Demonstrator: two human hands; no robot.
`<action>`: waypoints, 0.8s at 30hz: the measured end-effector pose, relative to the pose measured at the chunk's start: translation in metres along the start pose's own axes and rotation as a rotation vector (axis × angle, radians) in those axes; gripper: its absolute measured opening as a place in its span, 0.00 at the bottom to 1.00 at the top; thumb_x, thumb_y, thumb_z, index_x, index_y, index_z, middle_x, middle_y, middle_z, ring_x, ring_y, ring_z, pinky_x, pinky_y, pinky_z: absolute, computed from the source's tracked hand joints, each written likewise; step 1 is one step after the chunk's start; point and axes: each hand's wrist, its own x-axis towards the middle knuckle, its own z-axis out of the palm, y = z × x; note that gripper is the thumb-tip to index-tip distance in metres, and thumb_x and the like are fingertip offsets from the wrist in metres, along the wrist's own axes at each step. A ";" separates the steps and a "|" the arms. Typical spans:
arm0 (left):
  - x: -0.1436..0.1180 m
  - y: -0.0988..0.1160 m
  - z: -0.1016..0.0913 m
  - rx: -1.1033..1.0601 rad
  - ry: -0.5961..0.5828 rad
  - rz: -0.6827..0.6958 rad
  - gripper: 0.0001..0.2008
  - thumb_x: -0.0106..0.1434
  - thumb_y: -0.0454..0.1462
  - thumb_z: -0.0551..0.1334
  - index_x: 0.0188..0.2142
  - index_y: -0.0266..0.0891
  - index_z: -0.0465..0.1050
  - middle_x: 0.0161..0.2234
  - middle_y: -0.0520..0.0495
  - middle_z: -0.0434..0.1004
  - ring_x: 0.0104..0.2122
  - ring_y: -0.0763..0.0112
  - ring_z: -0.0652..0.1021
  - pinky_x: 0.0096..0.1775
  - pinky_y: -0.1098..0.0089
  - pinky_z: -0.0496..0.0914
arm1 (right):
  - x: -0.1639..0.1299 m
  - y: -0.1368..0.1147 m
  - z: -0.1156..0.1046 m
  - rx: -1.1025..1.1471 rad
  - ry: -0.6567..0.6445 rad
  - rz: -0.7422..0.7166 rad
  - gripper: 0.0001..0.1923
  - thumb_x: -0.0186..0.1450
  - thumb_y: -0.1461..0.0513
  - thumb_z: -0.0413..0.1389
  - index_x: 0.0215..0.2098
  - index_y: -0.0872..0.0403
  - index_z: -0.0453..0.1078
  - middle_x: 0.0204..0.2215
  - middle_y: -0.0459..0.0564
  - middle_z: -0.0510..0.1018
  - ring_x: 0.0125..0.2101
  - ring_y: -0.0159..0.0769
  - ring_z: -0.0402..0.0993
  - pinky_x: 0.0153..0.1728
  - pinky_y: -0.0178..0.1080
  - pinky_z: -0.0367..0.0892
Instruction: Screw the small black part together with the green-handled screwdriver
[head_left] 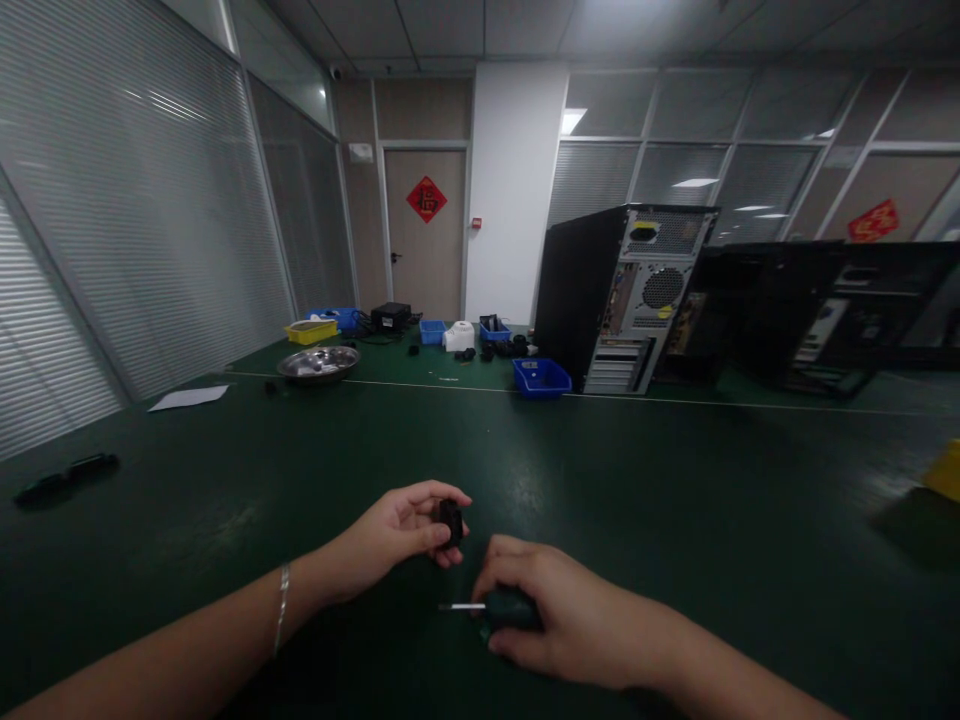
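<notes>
My left hand [397, 535] holds a small black part [451, 520] between thumb and fingers, just above the green table [675, 500]. My right hand [555, 615] grips the dark green handle of a screwdriver [502, 608]. Its thin metal shaft [461, 606] points left, below the black part and a little apart from it. A silver bracelet [282, 607] sits on my left wrist.
A black computer tower [622, 295] stands at the back with a blue bin [541, 377] in front. More dark cases [810, 310] lie to its right. A metal bowl [319, 362], yellow tray [310, 331] and paper [189, 398] sit far left. Black items [67, 475] lie at the left edge.
</notes>
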 end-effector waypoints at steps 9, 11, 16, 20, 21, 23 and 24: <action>0.000 0.000 0.001 0.049 0.000 0.005 0.15 0.62 0.35 0.65 0.48 0.37 0.69 0.38 0.47 0.76 0.35 0.66 0.79 0.39 0.64 0.71 | 0.000 0.000 0.001 -0.047 0.037 0.062 0.21 0.54 0.64 0.66 0.46 0.51 0.71 0.42 0.48 0.73 0.40 0.40 0.72 0.42 0.38 0.67; -0.001 0.000 0.001 0.050 -0.003 0.010 0.15 0.62 0.35 0.65 0.49 0.37 0.69 0.38 0.46 0.76 0.35 0.66 0.79 0.40 0.64 0.71 | 0.000 0.002 0.002 -0.041 0.039 0.051 0.20 0.55 0.64 0.66 0.46 0.50 0.72 0.42 0.47 0.73 0.41 0.40 0.71 0.42 0.37 0.66; -0.001 0.001 0.001 0.048 -0.010 0.006 0.15 0.62 0.34 0.64 0.49 0.37 0.69 0.38 0.46 0.76 0.36 0.66 0.79 0.41 0.63 0.71 | 0.000 0.007 0.005 -0.029 0.037 0.033 0.17 0.56 0.64 0.66 0.43 0.51 0.73 0.41 0.47 0.73 0.41 0.39 0.71 0.42 0.37 0.66; -0.001 -0.001 0.002 0.025 -0.013 0.004 0.17 0.61 0.34 0.65 0.50 0.37 0.68 0.39 0.46 0.76 0.35 0.67 0.79 0.41 0.63 0.71 | 0.003 0.007 0.009 0.034 0.118 0.001 0.15 0.56 0.65 0.66 0.41 0.53 0.71 0.41 0.48 0.73 0.41 0.39 0.71 0.42 0.37 0.66; -0.001 -0.001 0.003 0.014 -0.019 0.002 0.19 0.61 0.35 0.66 0.51 0.38 0.67 0.39 0.46 0.76 0.35 0.68 0.79 0.40 0.64 0.71 | 0.004 0.006 0.011 0.065 0.172 -0.019 0.14 0.56 0.66 0.65 0.40 0.53 0.71 0.41 0.48 0.72 0.41 0.38 0.71 0.42 0.37 0.66; -0.001 -0.003 0.006 -0.008 -0.043 -0.009 0.22 0.60 0.35 0.66 0.53 0.38 0.66 0.38 0.46 0.77 0.33 0.68 0.79 0.39 0.64 0.71 | 0.006 0.005 0.014 0.124 0.305 -0.063 0.12 0.58 0.68 0.63 0.39 0.53 0.70 0.39 0.48 0.71 0.41 0.38 0.71 0.43 0.38 0.66; -0.002 -0.004 0.008 -0.019 -0.061 -0.019 0.22 0.60 0.35 0.67 0.53 0.38 0.65 0.38 0.45 0.78 0.33 0.68 0.79 0.39 0.64 0.71 | 0.006 0.005 0.016 0.143 0.369 -0.084 0.11 0.59 0.69 0.61 0.39 0.54 0.69 0.39 0.48 0.71 0.40 0.38 0.71 0.42 0.38 0.66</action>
